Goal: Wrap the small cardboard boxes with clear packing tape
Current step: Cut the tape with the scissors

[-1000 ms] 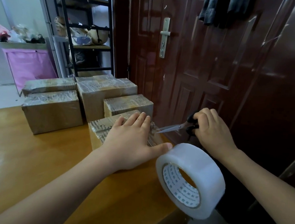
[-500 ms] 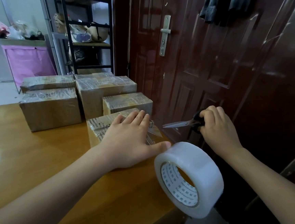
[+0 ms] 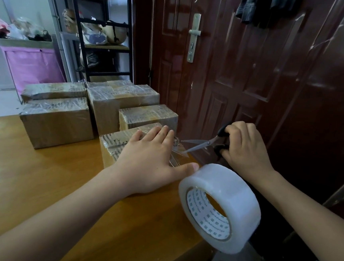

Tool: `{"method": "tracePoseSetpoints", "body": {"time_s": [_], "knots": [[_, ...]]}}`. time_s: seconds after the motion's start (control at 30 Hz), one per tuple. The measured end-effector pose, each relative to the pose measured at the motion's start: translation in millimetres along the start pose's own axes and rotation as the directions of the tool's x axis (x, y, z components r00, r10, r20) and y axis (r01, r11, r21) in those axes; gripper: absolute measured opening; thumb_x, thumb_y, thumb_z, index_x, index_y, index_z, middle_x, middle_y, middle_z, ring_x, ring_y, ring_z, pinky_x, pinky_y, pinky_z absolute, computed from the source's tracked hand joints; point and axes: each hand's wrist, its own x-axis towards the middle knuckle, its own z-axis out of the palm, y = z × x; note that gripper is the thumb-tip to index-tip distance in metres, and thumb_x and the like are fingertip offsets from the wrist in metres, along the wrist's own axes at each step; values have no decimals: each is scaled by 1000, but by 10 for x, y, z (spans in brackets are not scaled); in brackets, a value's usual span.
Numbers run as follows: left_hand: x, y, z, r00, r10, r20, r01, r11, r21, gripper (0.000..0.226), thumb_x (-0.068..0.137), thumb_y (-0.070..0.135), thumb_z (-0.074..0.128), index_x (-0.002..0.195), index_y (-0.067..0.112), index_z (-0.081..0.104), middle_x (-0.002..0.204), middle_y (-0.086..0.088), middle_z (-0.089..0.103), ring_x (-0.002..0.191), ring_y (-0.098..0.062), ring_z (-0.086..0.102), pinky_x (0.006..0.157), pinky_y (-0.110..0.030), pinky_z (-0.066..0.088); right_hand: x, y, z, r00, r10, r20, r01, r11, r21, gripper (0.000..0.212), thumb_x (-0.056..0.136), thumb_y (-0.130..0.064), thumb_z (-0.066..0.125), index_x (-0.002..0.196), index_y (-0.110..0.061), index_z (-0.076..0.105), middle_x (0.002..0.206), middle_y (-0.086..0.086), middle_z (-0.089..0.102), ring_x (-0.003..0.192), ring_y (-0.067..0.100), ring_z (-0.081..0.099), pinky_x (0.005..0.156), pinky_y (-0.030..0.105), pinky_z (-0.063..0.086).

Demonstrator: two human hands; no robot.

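Wooden table [image 3: 37, 181], right hand [image 3: 246, 149] gripping scissors [image 3: 203, 144]

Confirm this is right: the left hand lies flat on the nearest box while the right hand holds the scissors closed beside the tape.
Not quite. In the head view the scissors are open, blades spread at the tape strip. The rest holds: left hand flat on the nearest box, right hand holding the scissors.

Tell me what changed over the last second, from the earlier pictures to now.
The scissors in the right hand drew back from the box, then opened; their tips now sit at the clear tape beside the left hand's fingertips. Unchanged: the left hand lies flat on the nearest box, the tape roll stands at the table edge, and the wrapped boxes stay behind.
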Motion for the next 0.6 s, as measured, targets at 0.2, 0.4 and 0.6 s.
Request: {"method": "tracePoseSetpoints", "body": {"time_s": [0.2,0.4,0.6], "knots": [[6,-4,0,1000,-3,5,3,1000,-9,126,53,88,-11,156,17,1,164,-2,-2,150,-17,-5,122,-44,4,26,47,-17,997,-42,-66,42,999,-2,30,84,-23,54,104,-4,44,86,21,57,79,28,37,58,42,48],[-6,1,-7,1000,1,-4,-1,1000,-11,126,53,87,-11,156,15,3,164,-3,0,150,-17,-4,122,-43,4,81,92,-94,990,-120,-75,118,992,-34,9,83,-13,53,85,-8,46,71,12,50,70,23,33,56,36,31],[-3,-4,-1,1000,5,0,-5,1000,-11,126,54,87,-10,156,15,3,164,-3,0,151,-18,-3,122,-44,5,3,227,-94,993,-89,78,93,994,-58,12,80,-14,53,76,-3,55,70,13,50,66,30,44,53,38,36]]}}
